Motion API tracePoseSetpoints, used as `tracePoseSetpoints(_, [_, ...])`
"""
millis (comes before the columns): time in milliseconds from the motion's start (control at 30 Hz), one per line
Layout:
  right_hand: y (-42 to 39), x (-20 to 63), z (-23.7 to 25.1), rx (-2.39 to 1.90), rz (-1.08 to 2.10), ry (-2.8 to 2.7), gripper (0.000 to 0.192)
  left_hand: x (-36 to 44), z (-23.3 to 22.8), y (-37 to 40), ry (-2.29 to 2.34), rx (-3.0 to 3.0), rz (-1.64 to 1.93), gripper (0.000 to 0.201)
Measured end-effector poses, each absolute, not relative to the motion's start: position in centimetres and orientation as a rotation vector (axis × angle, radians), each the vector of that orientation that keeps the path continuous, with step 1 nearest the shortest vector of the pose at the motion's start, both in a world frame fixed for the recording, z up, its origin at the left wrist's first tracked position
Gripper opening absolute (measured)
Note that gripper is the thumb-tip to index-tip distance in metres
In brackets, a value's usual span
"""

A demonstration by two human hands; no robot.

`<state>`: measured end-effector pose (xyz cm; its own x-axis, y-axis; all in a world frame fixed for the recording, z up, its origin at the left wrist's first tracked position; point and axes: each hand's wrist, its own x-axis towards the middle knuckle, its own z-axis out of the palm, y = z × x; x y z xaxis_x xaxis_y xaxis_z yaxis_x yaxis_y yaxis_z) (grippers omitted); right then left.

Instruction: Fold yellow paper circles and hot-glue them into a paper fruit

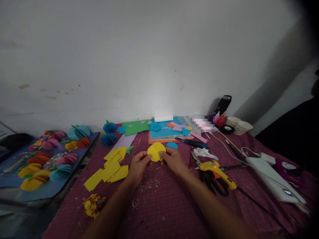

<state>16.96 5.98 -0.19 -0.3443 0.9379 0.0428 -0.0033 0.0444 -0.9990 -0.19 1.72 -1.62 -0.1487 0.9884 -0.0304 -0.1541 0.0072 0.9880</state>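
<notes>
The checked maroon cloth [171, 212] ran back to the pale wall [159, 59]; its left edge slanted down beside a blue table [15, 191] loaded with folded-paper shapes [61, 172]. Most elbow room I had was low center, just paper crumbs [153, 182] there. Right was the snag side: yellow glue gun [216, 172] lying over scissors [196, 158], cord trailing to the near edge, white flat device [269, 181] beyond. Yellow paper strips [112, 167] sat left, colored sheets [161, 132] ahead. Left hand [138, 166] and right hand [175, 161] pinched opposite sides of a yellow paper disc [156, 151], mid-table, thumbs on its near face. Couldn't tell layer count.
</notes>
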Motion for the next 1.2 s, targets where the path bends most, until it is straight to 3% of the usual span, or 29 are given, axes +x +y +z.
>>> tracePoseSetpoints(167, [5.9, 17.0, -0.4, -1.008, 1.345, -1.557, 0.023, -0.1, -1.4, 1.6, 1.258, 1.030, 1.372, 0.032])
tracePoseSetpoints(367, [5.6, 16.9, -0.2, -1.059, 1.026, -1.765, 0.017, 0.0, -1.1, 1.5, 1.344, 1.070, 1.352, 0.033])
tracePoseSetpoints(567, [4.9, 17.0, 0.0, -1.066, 0.798, -1.740, 0.033, 0.1, -0.4, 0.8, 1.545, 1.398, 1.339, 0.028])
tracePoseSetpoints(833, [4.3, 17.3, 0.8, -0.972, 0.593, -1.861, 0.003, -0.1, -1.1, 0.7, 1.656, 1.664, 1.326, 0.024])
tracePoseSetpoints(1200, [4.8, 16.9, 0.5, -1.025, 0.864, -1.803, 0.020, 0.2, -1.4, 0.5, 1.573, 2.058, 1.386, 0.023])
